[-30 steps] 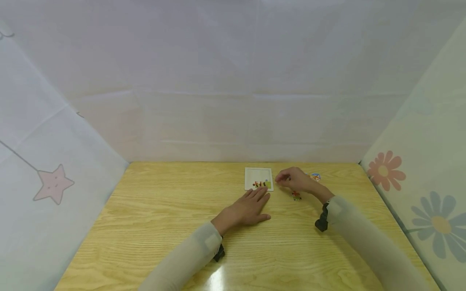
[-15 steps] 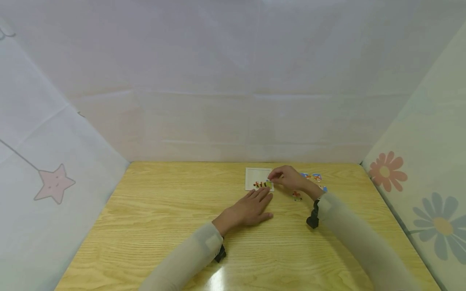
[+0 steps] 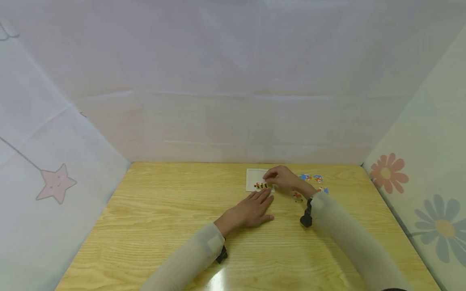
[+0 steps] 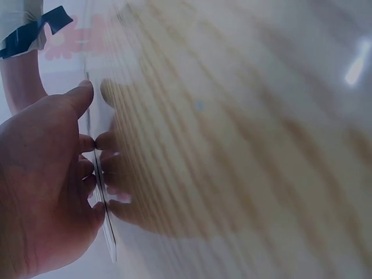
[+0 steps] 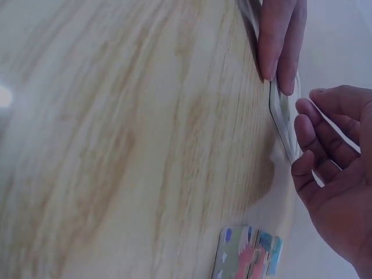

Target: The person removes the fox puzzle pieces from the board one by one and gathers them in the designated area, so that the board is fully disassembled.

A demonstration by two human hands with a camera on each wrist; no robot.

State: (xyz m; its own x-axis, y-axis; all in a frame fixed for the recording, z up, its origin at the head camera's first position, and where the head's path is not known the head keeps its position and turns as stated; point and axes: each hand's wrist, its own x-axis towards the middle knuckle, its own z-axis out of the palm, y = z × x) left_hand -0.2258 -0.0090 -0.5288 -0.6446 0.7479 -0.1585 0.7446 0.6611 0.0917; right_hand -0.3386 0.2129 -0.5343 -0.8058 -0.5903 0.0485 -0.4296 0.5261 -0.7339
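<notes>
A white square puzzle tray [image 3: 251, 175] lies near the far side of the table, with a short row of red, green and dark puzzle pieces [image 3: 261, 186] along its near side. My left hand [image 3: 250, 210] lies flat, fingers straight, fingertips on the tray's near edge. Over the tray's right part is my right hand [image 3: 285, 178], its fingers bent and fingertips low over the surface. In the right wrist view the bent fingers [image 5: 334, 136] sit at the tray's rim; whether a piece is between their tips cannot be made out. The hand hides the tray's right side.
Right of the tray, several loose puzzle pieces [image 3: 306, 177] lie on the wooden table [image 3: 174, 210], one nearer piece [image 3: 297, 197] close to my right wrist. A white cloth [image 3: 196, 121] stands behind the table, and printed cloths flank both sides.
My right hand has moved left from beside the tray to over its right part, uncovering more loose pieces at the right. The left hand has stayed at the tray's near edge.
</notes>
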